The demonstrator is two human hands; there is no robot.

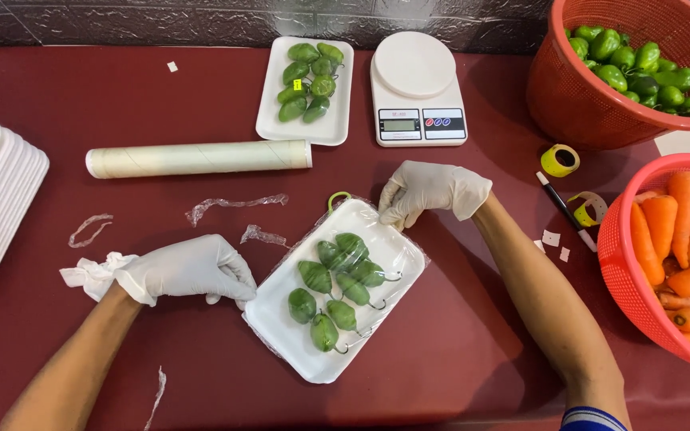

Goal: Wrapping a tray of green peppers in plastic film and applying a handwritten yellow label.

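— Location of the tray?

— The white foam tray [297, 339] of green peppers [337, 291] lies tilted at the centre of the dark red table [457, 351], under clear film [397, 255].

— And the hands?

— Both are gloved. The left hand [189, 270] is curled, fingers pinching the tray's near-left edge. The right hand [429, 191] is curled, fingertips gripping the film at the far corner. A film roll [197, 158] and a scale [417, 88] lie beyond.
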